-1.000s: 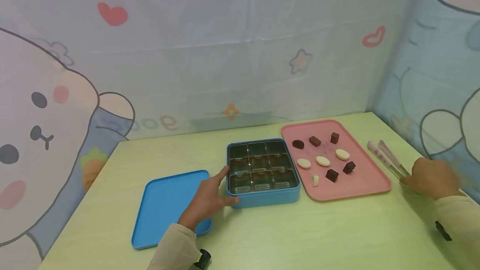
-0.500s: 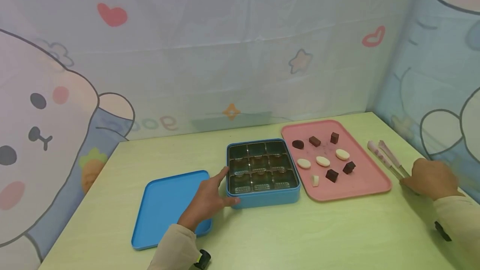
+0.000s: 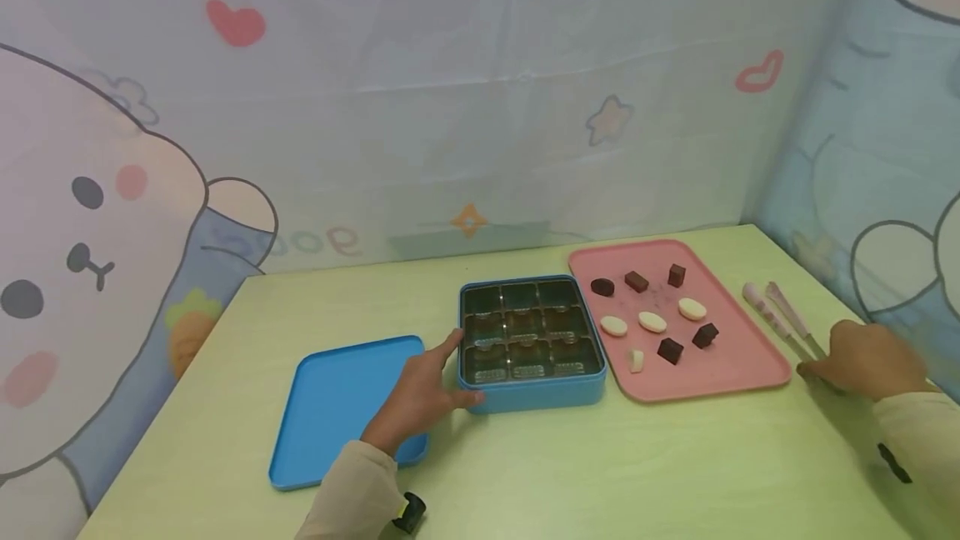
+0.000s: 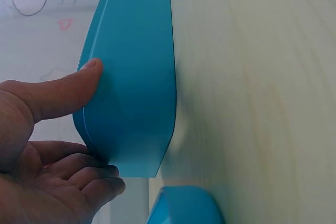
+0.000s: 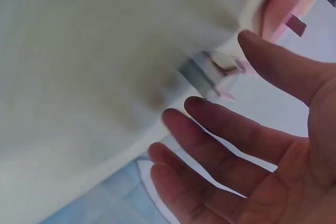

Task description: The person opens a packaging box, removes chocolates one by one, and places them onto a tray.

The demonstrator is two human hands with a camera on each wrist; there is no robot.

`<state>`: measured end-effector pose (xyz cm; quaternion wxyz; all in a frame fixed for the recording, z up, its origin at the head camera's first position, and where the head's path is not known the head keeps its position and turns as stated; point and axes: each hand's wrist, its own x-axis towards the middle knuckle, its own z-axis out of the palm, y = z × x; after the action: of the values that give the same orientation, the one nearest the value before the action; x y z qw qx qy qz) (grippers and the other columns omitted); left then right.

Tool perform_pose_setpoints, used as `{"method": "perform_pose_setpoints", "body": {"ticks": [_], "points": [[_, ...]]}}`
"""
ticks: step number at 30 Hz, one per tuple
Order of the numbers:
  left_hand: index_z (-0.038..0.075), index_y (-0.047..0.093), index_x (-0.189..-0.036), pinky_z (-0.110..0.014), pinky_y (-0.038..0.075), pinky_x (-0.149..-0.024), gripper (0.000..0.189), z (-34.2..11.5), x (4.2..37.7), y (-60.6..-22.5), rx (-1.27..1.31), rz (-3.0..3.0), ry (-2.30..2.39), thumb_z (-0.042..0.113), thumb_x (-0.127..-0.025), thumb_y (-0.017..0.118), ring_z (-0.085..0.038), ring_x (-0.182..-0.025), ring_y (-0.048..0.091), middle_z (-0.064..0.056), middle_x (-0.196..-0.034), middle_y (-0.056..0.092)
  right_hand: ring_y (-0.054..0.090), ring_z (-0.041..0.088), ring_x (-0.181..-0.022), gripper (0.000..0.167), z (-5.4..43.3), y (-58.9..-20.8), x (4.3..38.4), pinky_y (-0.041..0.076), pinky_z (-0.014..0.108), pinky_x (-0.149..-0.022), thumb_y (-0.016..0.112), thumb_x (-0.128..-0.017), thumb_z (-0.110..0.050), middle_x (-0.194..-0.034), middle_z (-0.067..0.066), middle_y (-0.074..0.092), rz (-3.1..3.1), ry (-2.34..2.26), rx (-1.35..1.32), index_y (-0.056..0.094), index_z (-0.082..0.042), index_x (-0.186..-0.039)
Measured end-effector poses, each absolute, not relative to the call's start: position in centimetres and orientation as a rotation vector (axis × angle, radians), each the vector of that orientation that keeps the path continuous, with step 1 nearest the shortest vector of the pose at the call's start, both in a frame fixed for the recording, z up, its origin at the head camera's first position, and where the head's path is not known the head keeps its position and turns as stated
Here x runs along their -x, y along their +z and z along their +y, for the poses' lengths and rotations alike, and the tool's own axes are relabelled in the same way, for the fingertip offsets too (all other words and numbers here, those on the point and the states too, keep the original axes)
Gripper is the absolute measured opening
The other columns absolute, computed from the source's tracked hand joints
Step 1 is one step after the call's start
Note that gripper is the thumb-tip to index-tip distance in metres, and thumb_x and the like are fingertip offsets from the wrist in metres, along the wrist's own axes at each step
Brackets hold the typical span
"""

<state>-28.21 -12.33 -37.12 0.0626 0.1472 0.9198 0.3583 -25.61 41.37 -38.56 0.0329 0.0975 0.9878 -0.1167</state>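
My left hand holds the near left corner of a blue square box. In the left wrist view the thumb lies on one wall near the rim and the fingers bend round the corner. A clear tray with several compartments fills the box. At the far right my right hand is over the near end of tongs with pink-and-white tips and metal arms. The right wrist view shows its fingers spread apart from the thumb, with the tongs' metal end beyond them.
A pink tray right of the box bears several dark chocolates and white oval pieces. Left of the box lies a blue lid, partly behind the left forearm. A printed cloth hangs behind the table.
The whole head view has shifted slightly, with everything a little further right in it. Both hands keep their places beside the box and the tongs.
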Motion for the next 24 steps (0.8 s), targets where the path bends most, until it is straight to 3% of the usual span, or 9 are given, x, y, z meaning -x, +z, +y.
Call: {"method": "perform_pose_setpoints", "body": {"ticks": [3, 6, 9, 13, 19, 24], "points": [[0.013, 0.029, -0.160, -0.061, 0.043, -0.111, 0.094, -12.2, 28.1, -37.1, -0.449, 2.779, 1.075, 0.025, -0.084, 0.083, -0.043, -0.149, 0.035, -0.017, -0.162, 0.036, 0.043, 0.016, -0.050, 0.046, 40.9, -38.4, 25.4, 0.037, 0.031, -0.048, 0.070, -0.089, -0.037, -0.053, -0.002, 0.040, 3.106, -0.343, -0.215, 0.046, -0.012, -0.058], [0.014, 0.029, -0.160, -0.061, 0.043, -0.112, 0.095, -12.1, 28.1, -37.1, -0.435, 2.785, 1.068, 0.025, -0.083, 0.084, -0.042, -0.149, 0.035, -0.017, -0.162, 0.036, 0.050, 0.020, -0.050, 0.046, 39.9, -37.5, 25.5, 0.040, 0.033, -0.046, 0.065, -0.093, -0.036, -0.053, 0.004, 0.052, 3.158, -0.332, -0.154, 0.059, -0.004, -0.062], [0.014, 0.029, -0.160, -0.060, 0.043, -0.112, 0.095, -12.1, 28.2, -37.2, -0.424, 2.789, 1.054, 0.025, -0.084, 0.083, -0.041, -0.149, 0.036, -0.017, -0.162, 0.036, 0.060, 0.030, -0.059, 0.048, 38.7, -36.3, 25.8, 0.046, 0.039, -0.048, 0.063, -0.096, -0.038, -0.072, 0.019, 0.067, 3.204, -0.318, -0.127, 0.069, 0.008, -0.086], [0.014, 0.028, -0.160, -0.060, 0.044, -0.111, 0.095, -12.1, 28.6, -37.0, -0.435, 2.796, 1.033, 0.025, -0.084, 0.083, -0.041, -0.148, 0.036, -0.017, -0.161, 0.037, 0.064, 0.035, -0.069, 0.059, 37.0, -35.5, 26.5, 0.049, 0.043, -0.051, 0.059, -0.098, -0.044, -0.089, 0.028, 0.069, 3.314, -0.355, -0.071, 0.065, 0.013, -0.112], [0.013, 0.028, -0.160, -0.060, 0.045, -0.110, 0.095, -12.0, 28.7, -36.9, -0.448, 2.793, 1.030, 0.025, -0.084, 0.084, -0.042, -0.147, 0.037, -0.019, -0.160, 0.039, 0.061, 0.049, -0.097, 0.062, 34.9, -35.8, 27.6, 0.052, 0.062, -0.076, 0.060, -0.097, -0.044, -0.113, 0.037, 0.062, 3.444, -0.436, 0.032, 0.061, 0.013, -0.121], [0.012, 0.029, -0.160, -0.060, 0.044, -0.111, 0.096, -12.1, 28.4, -37.0, -0.423, 2.789, 1.031, 0.025, -0.083, 0.084, -0.043, -0.148, 0.036, -0.019, -0.160, 0.039, 0.054, 0.054, -0.110, 0.069, 33.5, -35.8, 28.1, 0.052, 0.066, -0.080, 0.059, -0.098, -0.048, -0.125, 0.040, 0.055, 3.421, -0.455, 0.031, 0.054, 0.013, -0.129]]}}
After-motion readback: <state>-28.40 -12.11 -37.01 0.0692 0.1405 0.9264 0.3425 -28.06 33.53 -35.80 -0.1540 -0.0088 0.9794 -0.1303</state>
